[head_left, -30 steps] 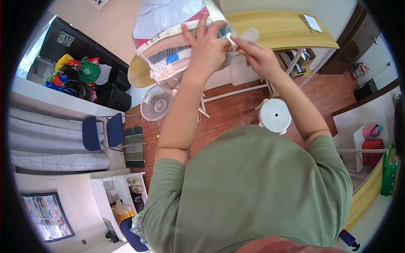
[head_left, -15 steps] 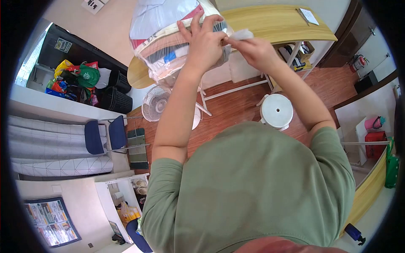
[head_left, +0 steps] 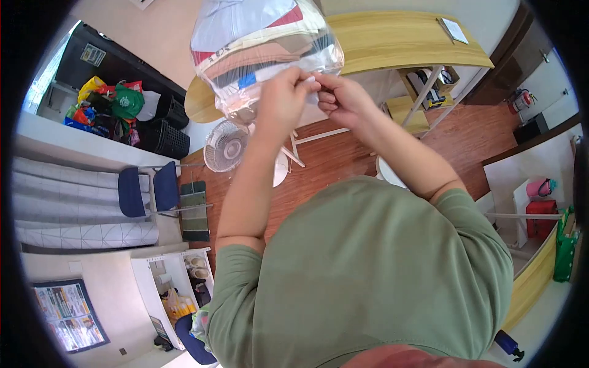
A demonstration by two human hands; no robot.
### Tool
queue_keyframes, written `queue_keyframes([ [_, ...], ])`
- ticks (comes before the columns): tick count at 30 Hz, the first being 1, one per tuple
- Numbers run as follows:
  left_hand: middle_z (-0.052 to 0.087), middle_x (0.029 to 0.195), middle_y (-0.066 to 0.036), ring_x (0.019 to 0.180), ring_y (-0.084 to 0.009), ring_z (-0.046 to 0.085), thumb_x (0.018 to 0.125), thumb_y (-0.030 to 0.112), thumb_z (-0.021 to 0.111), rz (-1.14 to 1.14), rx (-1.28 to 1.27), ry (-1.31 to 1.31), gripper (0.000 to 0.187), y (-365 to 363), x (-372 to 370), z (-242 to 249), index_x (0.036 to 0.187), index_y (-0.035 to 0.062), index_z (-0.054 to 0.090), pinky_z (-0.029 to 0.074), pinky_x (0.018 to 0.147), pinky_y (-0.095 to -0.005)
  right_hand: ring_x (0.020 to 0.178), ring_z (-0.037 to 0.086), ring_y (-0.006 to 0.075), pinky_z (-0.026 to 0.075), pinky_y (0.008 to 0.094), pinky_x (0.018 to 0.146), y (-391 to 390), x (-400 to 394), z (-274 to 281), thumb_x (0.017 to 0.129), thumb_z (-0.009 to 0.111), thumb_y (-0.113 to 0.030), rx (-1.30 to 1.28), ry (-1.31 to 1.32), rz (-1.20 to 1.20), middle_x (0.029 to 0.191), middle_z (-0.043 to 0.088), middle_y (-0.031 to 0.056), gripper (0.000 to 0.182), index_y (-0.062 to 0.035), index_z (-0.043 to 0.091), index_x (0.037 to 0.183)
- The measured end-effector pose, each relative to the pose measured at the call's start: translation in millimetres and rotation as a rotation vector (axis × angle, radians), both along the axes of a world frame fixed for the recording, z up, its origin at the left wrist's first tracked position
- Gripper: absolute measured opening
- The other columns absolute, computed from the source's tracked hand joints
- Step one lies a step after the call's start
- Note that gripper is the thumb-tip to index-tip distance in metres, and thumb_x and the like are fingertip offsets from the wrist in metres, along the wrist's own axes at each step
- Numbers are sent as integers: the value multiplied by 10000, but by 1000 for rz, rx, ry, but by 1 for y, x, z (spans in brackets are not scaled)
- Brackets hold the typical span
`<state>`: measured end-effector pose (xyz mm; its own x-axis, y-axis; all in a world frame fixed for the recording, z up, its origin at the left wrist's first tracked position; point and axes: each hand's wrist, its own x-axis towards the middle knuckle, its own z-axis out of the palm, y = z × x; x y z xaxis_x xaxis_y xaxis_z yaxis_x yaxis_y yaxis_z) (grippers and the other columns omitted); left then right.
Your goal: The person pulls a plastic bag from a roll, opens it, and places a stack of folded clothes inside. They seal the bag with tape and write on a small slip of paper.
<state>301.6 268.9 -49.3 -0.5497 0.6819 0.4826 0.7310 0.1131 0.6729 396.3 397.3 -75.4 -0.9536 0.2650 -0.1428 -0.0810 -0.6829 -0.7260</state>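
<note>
A clear plastic bag packed with folded clothes stands on the wooden table at the top of the view. My left hand is in front of the bag, its fingers pinched together on the plastic near the bag's lower right. Close beside it, almost touching, my right hand has its fingers closed on a bit of the same plastic. Folded items in grey-blue, red, cream, peach and dark colours show through the film.
Below the table are a white fan and a white stool, partly covered by my right arm. A notebook lies at the table's right. Dark folding chairs stand left.
Both hands have moved down from the bag's upper right to its lower front. The spread fingers of my left hand have closed, and the right hand has shifted left.
</note>
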Motion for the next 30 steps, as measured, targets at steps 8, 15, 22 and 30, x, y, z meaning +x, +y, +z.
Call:
queue_keyframes([
  [8, 373, 1308, -185, 1194, -397, 381, 773, 185, 692, -574, -1079, 689, 566, 106, -81, 132, 1284, 108, 463, 372, 927, -572, 827, 613, 202, 507, 302, 657, 84, -2, 80, 812, 593, -117, 2674, 992, -326, 874, 595, 56, 288, -14, 626, 1079],
  [15, 652, 801, -130, 760, -278, 634, 859, 169, 654, -197, 141, 654, 155, 47, -33, 88, 890, 19, 677, 493, 687, -357, 670, 631, 245, 515, 389, 584, 76, 3, 52, 839, 598, -166, 2707, 505, -239, 811, 590, 90, 125, -43, 603, 860],
  [22, 654, 745, -53, 618, -111, 607, 920, 265, 664, 67, -24, -675, 275, -15, 26, -32, 1015, 6, 677, 476, 533, -238, 447, 409, 75, 281, 222, 412, -11, -2, -25, 940, 622, -200, 25, -73, -289, 572, 469, -39, 216, -67, 610, 770],
  [30, 651, 796, -113, 702, -273, 637, 825, 166, 694, 372, -4, -35, 126, -18, 29, -9, 875, 51, 684, 499, 653, -378, 476, 423, 69, 299, 225, 429, 13, -1, 1, 905, 684, -205, 420, -195, 167, 559, 467, -28, 172, -54, 666, 826],
])
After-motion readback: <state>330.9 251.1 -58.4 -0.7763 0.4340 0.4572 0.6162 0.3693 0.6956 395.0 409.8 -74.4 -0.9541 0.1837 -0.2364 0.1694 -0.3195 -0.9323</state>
